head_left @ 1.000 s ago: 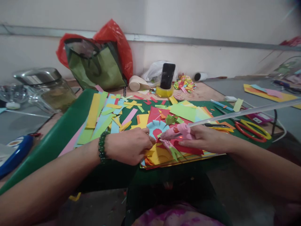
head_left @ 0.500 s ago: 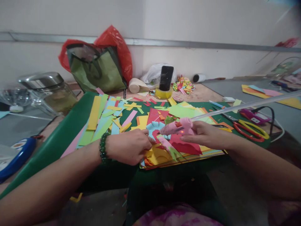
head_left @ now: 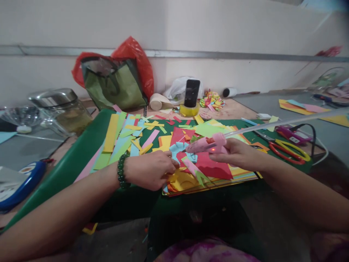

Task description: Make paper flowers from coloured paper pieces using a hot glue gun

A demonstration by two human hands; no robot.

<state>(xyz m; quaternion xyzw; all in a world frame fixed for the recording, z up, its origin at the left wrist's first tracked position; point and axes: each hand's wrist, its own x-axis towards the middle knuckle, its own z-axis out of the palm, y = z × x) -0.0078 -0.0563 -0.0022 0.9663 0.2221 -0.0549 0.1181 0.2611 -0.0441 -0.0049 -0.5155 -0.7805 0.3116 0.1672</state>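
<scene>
My right hand (head_left: pixel 240 154) is closed round a pink glue gun (head_left: pixel 208 143) with a long clear glue stick (head_left: pixel 286 122) poking out behind it; its nozzle points left over a light blue paper cut-out (head_left: pixel 178 147). My left hand (head_left: pixel 151 169), with a green bead bracelet (head_left: pixel 121 171) on the wrist, is curled with its fingertips pinching paper pieces at the edge of the red sheet (head_left: pixel 212 167). Both hands work over a stack of coloured paper (head_left: pixel 191 182) on a green mat (head_left: pixel 81 153).
Coloured paper strips (head_left: pixel 122 134) lie scattered left of the hands. Red and yellow scissors (head_left: pixel 289 151) lie to the right. At the back stand a phone on a tape roll (head_left: pixel 191 96), a green and red bag (head_left: pixel 114 78), a glass jar (head_left: pixel 61 107) and paper flowers (head_left: pixel 211 99).
My right hand has lifted the glue gun slightly up and away from the paper. My left hand has stayed pinching in nearly the same spot.
</scene>
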